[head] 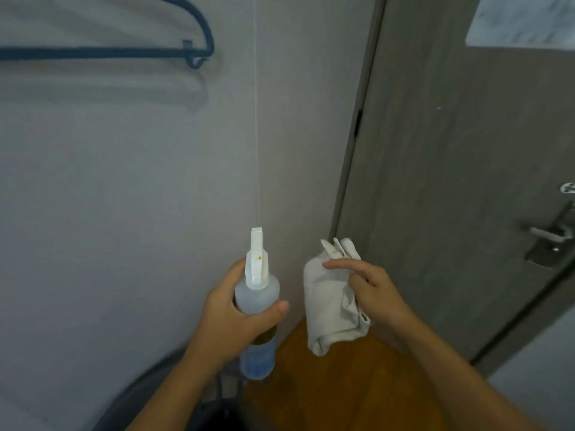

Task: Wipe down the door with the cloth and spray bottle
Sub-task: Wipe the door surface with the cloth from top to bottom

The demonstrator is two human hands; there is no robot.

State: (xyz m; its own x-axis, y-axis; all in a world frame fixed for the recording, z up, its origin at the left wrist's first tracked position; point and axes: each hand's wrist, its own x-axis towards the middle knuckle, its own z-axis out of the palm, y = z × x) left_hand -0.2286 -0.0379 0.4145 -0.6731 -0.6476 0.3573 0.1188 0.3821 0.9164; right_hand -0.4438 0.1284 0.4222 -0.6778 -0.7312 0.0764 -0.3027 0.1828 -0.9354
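Observation:
My left hand [228,318] grips a clear spray bottle [256,298] with a white trigger head and a blue label, held upright with its nozzle pointing away from me at the wall. Just to its right, my right hand [370,290] holds a folded white cloth [329,301] that hangs down from my fingers. The grey wood-grain door [441,169] fills the right side and stands ajar. Its metal lever handle [552,234] sits at the far right edge.
A pale grey wall [130,181] covers the left half, with a dark blue hanger [124,52] on a hook high up. Brown wooden floor [326,387] shows below my hands. A dark round object [149,396] lies at the bottom left.

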